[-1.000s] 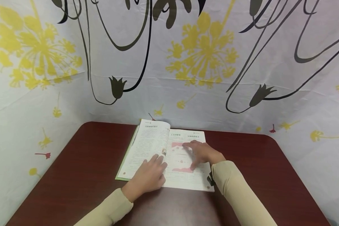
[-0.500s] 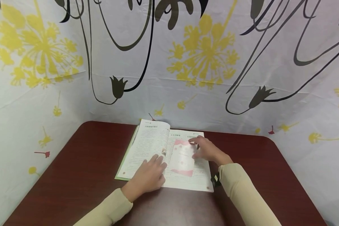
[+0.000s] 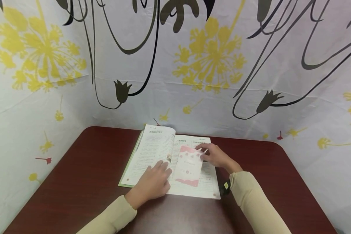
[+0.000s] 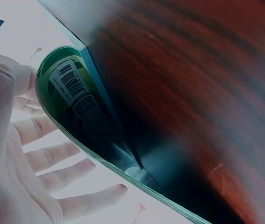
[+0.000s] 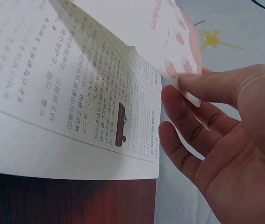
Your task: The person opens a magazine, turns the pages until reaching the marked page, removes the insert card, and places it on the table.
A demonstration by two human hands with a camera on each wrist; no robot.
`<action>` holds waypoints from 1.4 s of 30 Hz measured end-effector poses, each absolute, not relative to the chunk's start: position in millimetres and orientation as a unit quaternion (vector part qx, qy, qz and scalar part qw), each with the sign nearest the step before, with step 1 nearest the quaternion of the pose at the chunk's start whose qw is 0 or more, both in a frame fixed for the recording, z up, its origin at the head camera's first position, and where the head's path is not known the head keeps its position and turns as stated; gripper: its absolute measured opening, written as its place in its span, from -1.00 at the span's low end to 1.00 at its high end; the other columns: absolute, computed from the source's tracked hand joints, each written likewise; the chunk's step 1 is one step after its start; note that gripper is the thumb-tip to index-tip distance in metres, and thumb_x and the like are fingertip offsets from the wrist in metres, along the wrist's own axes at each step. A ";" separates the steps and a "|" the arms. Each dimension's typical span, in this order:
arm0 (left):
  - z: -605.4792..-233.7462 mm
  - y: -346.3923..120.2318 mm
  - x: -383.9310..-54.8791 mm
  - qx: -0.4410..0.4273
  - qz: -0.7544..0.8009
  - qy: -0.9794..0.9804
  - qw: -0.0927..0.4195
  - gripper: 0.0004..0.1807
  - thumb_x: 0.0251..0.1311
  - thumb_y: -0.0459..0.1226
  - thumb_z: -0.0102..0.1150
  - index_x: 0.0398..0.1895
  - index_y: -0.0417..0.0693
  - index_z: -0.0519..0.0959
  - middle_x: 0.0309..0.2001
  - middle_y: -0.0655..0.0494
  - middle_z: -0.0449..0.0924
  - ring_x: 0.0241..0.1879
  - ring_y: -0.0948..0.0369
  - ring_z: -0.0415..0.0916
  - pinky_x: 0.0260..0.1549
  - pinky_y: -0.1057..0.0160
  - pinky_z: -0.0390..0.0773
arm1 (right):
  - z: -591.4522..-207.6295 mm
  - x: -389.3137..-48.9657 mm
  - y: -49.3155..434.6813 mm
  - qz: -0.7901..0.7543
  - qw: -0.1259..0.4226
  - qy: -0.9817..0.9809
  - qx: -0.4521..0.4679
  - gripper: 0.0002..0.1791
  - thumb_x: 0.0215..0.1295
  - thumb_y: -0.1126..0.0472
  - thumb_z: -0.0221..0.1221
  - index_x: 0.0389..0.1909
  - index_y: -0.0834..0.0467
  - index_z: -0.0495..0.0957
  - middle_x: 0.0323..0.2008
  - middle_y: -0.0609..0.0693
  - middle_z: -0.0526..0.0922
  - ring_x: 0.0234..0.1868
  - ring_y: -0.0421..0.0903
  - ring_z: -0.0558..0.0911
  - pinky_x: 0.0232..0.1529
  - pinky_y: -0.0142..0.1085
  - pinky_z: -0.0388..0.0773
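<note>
An open magazine (image 3: 144,156) with printed text lies near the far edge of the table. My left hand (image 3: 152,180) rests with extended fingers on its left page beside the fold. In the left wrist view the same hand (image 4: 25,158) spreads along the curved pages, and the green back cover with a barcode (image 4: 69,81) shows beneath. My right hand (image 3: 217,157) pinches a pink-and-white card (image 3: 188,167) by its upper right corner, over the right page. Between thumb (image 5: 193,84) and fingers, the right wrist view shows the card's strawberry print (image 5: 169,32) and its raised edge.
Dark red-brown table top (image 3: 84,182) surrounds the magazine. A white cloth (image 3: 193,107) with yellow flowers and dark stems hangs behind and at both sides. A dark wrist device (image 3: 225,187) sits by the right sleeve.
The right hand has drawn back slightly to the right and now pinches the card's upper corner. The card has lifted and tilted from the right page. The left hand has stayed in place.
</note>
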State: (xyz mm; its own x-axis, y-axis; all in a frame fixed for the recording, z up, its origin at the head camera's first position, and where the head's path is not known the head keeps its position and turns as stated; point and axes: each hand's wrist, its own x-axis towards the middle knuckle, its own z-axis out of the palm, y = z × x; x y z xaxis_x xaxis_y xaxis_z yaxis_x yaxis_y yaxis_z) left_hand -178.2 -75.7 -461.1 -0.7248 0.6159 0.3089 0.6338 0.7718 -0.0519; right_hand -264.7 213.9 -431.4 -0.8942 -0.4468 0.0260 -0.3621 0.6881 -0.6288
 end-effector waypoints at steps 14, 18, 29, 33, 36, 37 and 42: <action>-459.9 -75.5 -178.5 -0.340 -0.038 -0.926 0.159 -0.87 0.02 -0.22 0.17 -0.35 -0.03 0.54 -0.23 0.06 0.49 -0.26 0.13 0.37 -0.59 0.16 0.36 | -424.8 -263.8 231.2 -0.361 0.083 0.902 -0.221 -0.64 0.39 0.47 -0.01 0.13 0.24 0.57 -0.23 0.10 0.62 -0.38 0.17 0.62 -0.36 -0.20 0.47; -459.0 -75.6 -178.1 -0.342 -0.040 -0.925 0.164 -0.88 0.01 -0.22 0.17 -0.37 -0.03 0.54 -0.25 0.07 0.48 -0.28 0.14 0.36 -0.60 0.17 0.34 | -421.5 -263.5 241.3 -0.353 0.074 0.904 -0.228 -0.64 0.38 0.50 -0.01 0.10 0.25 0.58 -0.29 0.06 0.61 -0.35 0.14 0.59 -0.34 -0.20 0.47; -458.4 -75.6 -177.9 -0.344 -0.048 -0.923 0.164 -0.89 0.00 -0.24 0.17 -0.37 -0.03 0.55 -0.26 0.07 0.49 -0.31 0.15 0.35 -0.62 0.19 0.31 | -409.0 -256.3 283.2 -0.326 0.054 0.918 -0.220 -0.64 0.37 0.52 0.00 0.06 0.23 0.61 -0.15 0.07 0.65 -0.21 0.01 0.54 -0.23 -0.19 0.44; -459.9 -75.3 -178.6 -0.341 -0.043 -0.926 0.156 -0.88 0.00 -0.23 0.16 -0.37 -0.03 0.54 -0.26 0.08 0.47 -0.30 0.14 0.34 -0.61 0.18 0.31 | -405.2 -251.1 304.0 -0.310 0.059 0.928 -0.195 -0.63 0.38 0.51 -0.01 0.07 0.21 0.61 -0.12 0.07 0.65 -0.19 0.01 0.53 -0.21 -0.18 0.43; -460.9 -75.3 -179.0 -0.338 -0.036 -0.928 0.151 -0.88 0.02 -0.22 0.16 -0.36 -0.02 0.53 -0.25 0.08 0.46 -0.29 0.14 0.34 -0.61 0.17 0.32 | -402.9 -246.7 320.9 -0.302 0.061 0.935 -0.177 -0.65 0.39 0.50 0.00 0.08 0.22 0.60 -0.12 0.08 0.65 -0.19 0.01 0.52 -0.22 -0.17 0.43; -460.8 -75.3 -178.9 -0.337 -0.034 -0.928 0.152 -0.87 0.02 -0.22 0.16 -0.35 -0.02 0.54 -0.24 0.08 0.46 -0.28 0.14 0.34 -0.60 0.17 0.32 | -402.7 -245.3 326.9 -0.297 0.059 0.938 -0.172 -0.65 0.38 0.50 0.01 0.08 0.23 0.60 -0.12 0.08 0.64 -0.19 0.01 0.52 -0.23 -0.17 0.43; -460.4 -75.2 -178.6 -0.338 -0.039 -0.927 0.154 -0.89 0.02 -0.23 0.16 -0.37 -0.02 0.53 -0.24 0.08 0.45 -0.28 0.14 0.34 -0.61 0.18 0.31 | -402.6 -237.5 352.1 -0.279 0.053 0.945 -0.163 -0.66 0.35 0.53 0.03 0.07 0.29 0.59 -0.12 0.12 0.64 -0.23 0.01 0.50 -0.29 -0.18 0.40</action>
State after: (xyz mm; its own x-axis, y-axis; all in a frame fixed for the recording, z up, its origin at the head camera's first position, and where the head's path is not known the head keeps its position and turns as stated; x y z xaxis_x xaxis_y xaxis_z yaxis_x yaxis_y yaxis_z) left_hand -178.6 -75.2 -460.4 -0.7234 0.6156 0.3127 0.6396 0.7680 -0.0325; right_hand -237.5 352.1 -402.6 -0.9416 -0.3366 -0.0089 -0.2777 0.7911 -0.5450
